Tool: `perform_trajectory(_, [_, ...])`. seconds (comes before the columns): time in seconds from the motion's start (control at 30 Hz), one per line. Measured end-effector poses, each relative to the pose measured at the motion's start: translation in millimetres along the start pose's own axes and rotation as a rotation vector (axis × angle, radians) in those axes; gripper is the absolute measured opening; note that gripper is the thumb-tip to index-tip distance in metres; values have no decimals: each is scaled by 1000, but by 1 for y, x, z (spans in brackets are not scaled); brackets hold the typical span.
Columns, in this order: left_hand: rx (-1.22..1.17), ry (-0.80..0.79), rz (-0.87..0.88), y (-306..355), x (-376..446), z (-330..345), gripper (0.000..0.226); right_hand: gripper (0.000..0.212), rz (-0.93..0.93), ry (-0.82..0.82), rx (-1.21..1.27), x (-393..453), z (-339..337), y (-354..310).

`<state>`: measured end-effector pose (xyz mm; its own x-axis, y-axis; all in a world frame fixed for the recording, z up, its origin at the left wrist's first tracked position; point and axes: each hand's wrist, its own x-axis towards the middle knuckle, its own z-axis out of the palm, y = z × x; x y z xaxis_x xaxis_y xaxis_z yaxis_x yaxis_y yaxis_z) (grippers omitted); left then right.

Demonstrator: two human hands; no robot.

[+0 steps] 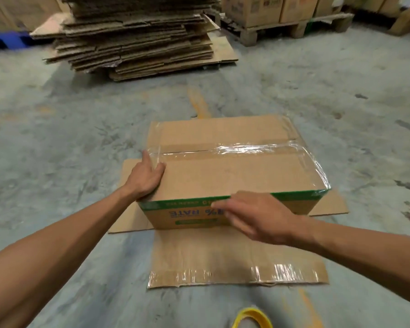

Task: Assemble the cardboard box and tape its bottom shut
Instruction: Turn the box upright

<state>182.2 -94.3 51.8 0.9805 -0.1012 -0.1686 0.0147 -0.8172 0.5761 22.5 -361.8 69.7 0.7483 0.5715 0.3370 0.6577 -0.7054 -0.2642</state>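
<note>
The left hand [147,177] lies flat and open on the box [232,171] at its near left corner, palm down on the top face, thumb hanging over the left edge and fingertips touching the end of the tape [237,149]. It presses rather than grips; nothing is closed in it. The right hand [258,215] reaches across the near side of the box, fingers spread and loosely open, their tips at the green band along the top front edge. It is blurred, so I cannot tell whether the fingers touch the cardboard or hover just off it; it holds nothing.

The box stands upside down on the floor [57,143], its print reading inverted on the near wall. The two upper flaps are folded shut and meet in a seam running left to right, and clear tape covers that seam and wraps down over the right end. More shiny film shows along the right top edge.

The lower flaps [234,261] are splayed flat on the concrete: one wide flap toward the camera with a strip of old tape along its near edge, and one to each side.

A yellow ring [252,318] lies on the floor at the bottom edge, partly cut off. Beyond the box a stack [137,36] of flattened cartons sits on the floor, with a pallet [291,27] of boxes to its right.
</note>
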Motion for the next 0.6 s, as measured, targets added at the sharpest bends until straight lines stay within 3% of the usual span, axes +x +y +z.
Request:
perform_trajectory(0.13, [-32,9,-65,3,25,-5,75,39,356,153,-118,18,-33,85])
perform_trajectory(0.27, [-105,38,-85,5,41,-4,63,54,804,42,-210,6,-47,152])
perform_trajectory(0.37, [-171,37,-108,2,47,-2,60,68,1082,6,-99,-5,-45,188])
perform_trajectory(0.47, [-231,30,-138,2,46,-1,68,88,1199,14,166,-10,-43,203])
perform_trajectory(0.6, [-275,17,-147,3,44,-1,67,80,1238,46,352,-10,-43,204])
